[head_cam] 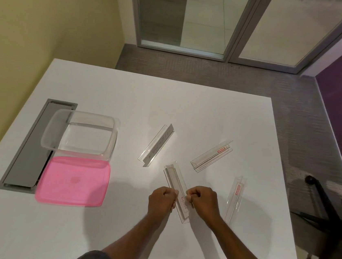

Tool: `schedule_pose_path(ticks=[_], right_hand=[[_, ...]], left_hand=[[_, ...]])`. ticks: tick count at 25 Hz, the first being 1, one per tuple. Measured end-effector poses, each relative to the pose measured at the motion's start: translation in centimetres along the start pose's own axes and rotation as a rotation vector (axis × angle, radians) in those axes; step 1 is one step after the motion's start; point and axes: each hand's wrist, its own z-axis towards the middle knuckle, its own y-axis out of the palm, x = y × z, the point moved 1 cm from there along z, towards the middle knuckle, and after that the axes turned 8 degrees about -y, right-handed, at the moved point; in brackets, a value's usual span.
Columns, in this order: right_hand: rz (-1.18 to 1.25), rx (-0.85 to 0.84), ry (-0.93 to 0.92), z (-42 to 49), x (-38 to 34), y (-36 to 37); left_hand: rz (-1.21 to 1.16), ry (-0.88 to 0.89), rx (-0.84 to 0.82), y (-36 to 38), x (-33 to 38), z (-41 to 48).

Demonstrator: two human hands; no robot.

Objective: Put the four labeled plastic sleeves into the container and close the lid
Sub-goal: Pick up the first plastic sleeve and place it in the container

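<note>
Table: white, carrying every task item; a grey hatch panel is set into its left side.
Container: clear plastic, open, empty, standing at the left of the table with its left part over the grey panel.
Lid: pink, lying flat just in front of the container, not on it.
Held sleeve: clear plastic with a red label, lying at a slant near the table's middle front; both hands are on its near half.
Left hand: fingers curled in, pinching the sleeve's left edge.
Right hand: fingers curled in, pinching the sleeve's right edge.
Far-left sleeve: slanted, between the container and the other sleeves, its label greyish and unreadable; apart from the rest.
Far-right sleeve: slanted, red label at its upper end, beyond the right hand.
Right sleeve: nearly lengthwise to the viewer, red label near its top, just right of the right hand, not touching it.
Office chair: dark, on grey carpet to the table's right.
</note>
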Motion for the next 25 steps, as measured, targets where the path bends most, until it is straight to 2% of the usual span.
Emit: schedule_pose_path(ticks=[4, 8, 11, 15, 25], right_hand=[[-0.013, -0.01, -0.015, 0.8, 0.8, -1.2], [-0.04, 0.074, -0.006, 1.4, 1.2, -1.6], [-0.061, 0.115, -0.015, 1.6, 1.2, -1.8], [-0.08, 0.099, -0.026, 1.7, 1.5, -1.8], [-0.112, 0.032, 0.003, 1.7, 2.2, -1.7]], left_hand=[[0.012, 0.004, 0.014, 0.9, 0.8, 0.0], [-0.016, -0.075, -0.052, 2.2, 1.6, 0.0], [0.036, -0.082, -0.02, 3.2, 2.0, 0.2], [0.096, -0.087, 0.068, 4.1, 2.7, 0.3], [0.188, -0.081, 0.076, 5.3, 3.1, 0.4]])
